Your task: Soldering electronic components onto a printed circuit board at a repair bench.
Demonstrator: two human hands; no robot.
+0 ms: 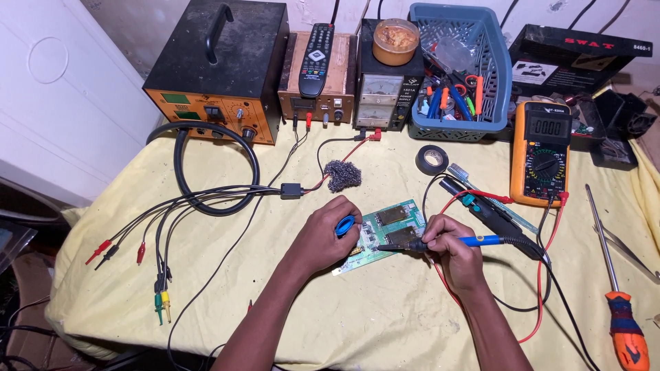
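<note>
Your right hand is gripping the soldering iron, tip pointing nine o'clock onto the circuit board; your left hand is clasping a blue spool.

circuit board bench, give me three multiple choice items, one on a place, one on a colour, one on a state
1. Where does the remote lie?
A. on the wooden-topped box at the back
B. in the blue basket
C. on the cloth by the screwdriver

2. What colour is the multimeter casing?
A. green
B. orange
C. white

3. What is the right hand doing?
A. resting flat and empty on the cloth
B. holding a soldering iron with its tip at the circuit board
C. turning the multimeter dial

Answers:
1 A, the remote lies on the box between the two power supplies.
2 B, an orange case surrounds its black face.
3 B, the fingers grip the soldering iron while its tip meets the green circuit board; the left hand holds a blue piece at the board's edge.
</note>
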